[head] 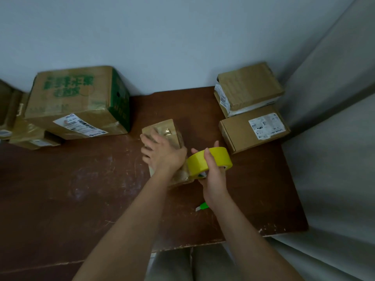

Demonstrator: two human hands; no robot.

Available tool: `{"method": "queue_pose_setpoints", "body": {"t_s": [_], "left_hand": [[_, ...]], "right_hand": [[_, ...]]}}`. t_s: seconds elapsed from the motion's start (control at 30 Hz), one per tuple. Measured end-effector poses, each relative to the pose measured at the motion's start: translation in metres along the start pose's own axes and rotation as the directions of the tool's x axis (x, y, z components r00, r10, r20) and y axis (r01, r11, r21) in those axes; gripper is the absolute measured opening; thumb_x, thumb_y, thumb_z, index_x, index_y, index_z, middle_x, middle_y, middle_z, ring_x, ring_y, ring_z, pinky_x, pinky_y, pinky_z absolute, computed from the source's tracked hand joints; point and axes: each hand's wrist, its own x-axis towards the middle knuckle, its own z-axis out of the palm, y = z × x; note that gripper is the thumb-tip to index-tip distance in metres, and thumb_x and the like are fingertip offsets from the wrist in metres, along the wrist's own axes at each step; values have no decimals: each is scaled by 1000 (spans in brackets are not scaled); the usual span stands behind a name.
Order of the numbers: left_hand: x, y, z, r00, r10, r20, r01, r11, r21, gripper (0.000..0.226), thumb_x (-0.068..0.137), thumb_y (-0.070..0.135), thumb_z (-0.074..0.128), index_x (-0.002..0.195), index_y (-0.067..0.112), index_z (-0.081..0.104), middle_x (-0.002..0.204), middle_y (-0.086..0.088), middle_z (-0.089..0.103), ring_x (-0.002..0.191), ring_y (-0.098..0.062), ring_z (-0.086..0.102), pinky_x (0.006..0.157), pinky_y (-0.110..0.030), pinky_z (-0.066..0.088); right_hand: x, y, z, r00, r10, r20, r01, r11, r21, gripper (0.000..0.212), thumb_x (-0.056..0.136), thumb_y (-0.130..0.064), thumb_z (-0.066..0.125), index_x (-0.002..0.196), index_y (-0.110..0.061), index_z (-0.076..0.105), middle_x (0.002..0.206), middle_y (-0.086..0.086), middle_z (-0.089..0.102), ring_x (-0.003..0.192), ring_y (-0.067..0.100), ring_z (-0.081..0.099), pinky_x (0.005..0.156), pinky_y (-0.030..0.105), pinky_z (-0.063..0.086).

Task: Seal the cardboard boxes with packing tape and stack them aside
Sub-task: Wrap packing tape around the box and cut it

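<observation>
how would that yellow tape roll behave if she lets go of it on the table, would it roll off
The yellow tape roll is a round ring, so set on its edge it would probably roll; laid flat it should stay. It looks stiff, since the right hand grips it without denting it. Its strip seems stuck to the small box under the left hand, which may tether it.

Yellow tape roll (211, 161), brown boxes (243, 88), dark-brown scuffed table (81, 189), green-printed carton (81, 102).

Dim even light, soft blur, wide-angle bending at edges
</observation>
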Motion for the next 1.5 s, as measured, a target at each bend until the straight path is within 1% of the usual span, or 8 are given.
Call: {"method": "queue_pose_setpoints", "body": {"t_s": [0.13, 0.27, 0.53, 0.63, 0.77, 1.03, 1.33, 1.5], "left_hand": [[14, -29, -20, 991, -90, 95, 117, 931, -345, 114, 73, 41, 83, 150, 14, 4, 155, -13, 6, 140, -41, 19, 117, -53, 20], [23, -68, -27, 984, 4, 179, 94, 838, -538, 115, 71, 39, 85, 150, 23, 4, 150, -5, 11, 139, -33, 25, 114, -53, 30], [25, -129, -32, 904, 70, 421, 325, 529, -784, 117, 61, 37, 91, 149, 41, 14, 138, 1, 50, 118, -21, 59, 99, -50, 51], [34, -142, -37, 895, 91, 437, 304, 593, -746, 92, 76, 20, 83, 146, 33, 25, 138, 0, 56, 120, -19, 59, 104, -43, 46], [40, -141, -50, 916, 58, 397, 236, 722, -651, 131, 72, 5, 85, 151, 46, -12, 161, -1, 18, 145, -24, 28, 115, -52, 32], [40, -140, -54, 916, 175, 362, 123, 735, -667, 103, 78, -2, 78, 146, 49, 20, 150, -1, 24, 129, -19, 35, 104, -46, 43], [41, -139, -58, 909, 201, 365, 96, 750, -654, 99, 80, -1, 76, 145, 48, 19, 144, 0, 22, 119, -13, 32, 99, -41, 45], [42, -139, -58, 904, 193, 382, 114, 751, -650, 101, 79, -2, 76, 144, 49, 18, 139, 1, 23, 123, -16, 34, 105, -48, 46]], "right_hand": [[-2, -1, 10, 992, -49, -116, 48, 999, -8, 74, 88, -30, 74, 148, -52, 36, 122, -4, 71, 113, 11, 63, 100, 37, 49], [4, -5, 7, 977, -133, -165, 123, 990, -65, 88, 85, -20, 79, 149, -55, 30, 112, -12, 72, 111, 14, 65, 110, 52, 43], [-10, 20, 33, 987, -155, -48, 138, 959, -248, 94, 66, -51, 84, 135, -76, 25, 127, 3, 67, 116, 17, 65, 105, 55, 47], [-13, 30, 42, 980, -197, 20, 193, 926, -325, 87, 70, -51, 81, 129, -79, 25, 124, 5, 69, 117, 18, 65, 106, 53, 47], [-18, 32, 50, 972, -228, 50, 231, 905, -357, 88, 73, -44, 82, 135, -75, 28, 128, 9, 65, 117, 22, 64, 105, 51, 49], [-14, 26, 45, 973, -217, -77, 180, 924, -337, 95, 78, -27, 85, 145, -62, 28, 122, 1, 68, 114, 18, 65, 108, 53, 46], [3, 13, 40, 942, -335, 17, 314, 861, -399, 98, 85, 0, 75, 157, -36, 19, 93, -2, 74, 93, 6, 70, 84, 13, 50], [11, 16, 39, 946, -323, 23, 304, 862, -406, 98, 84, -3, 77, 155, -40, 20, 94, -3, 76, 96, 12, 71, 99, 31, 50]]}}
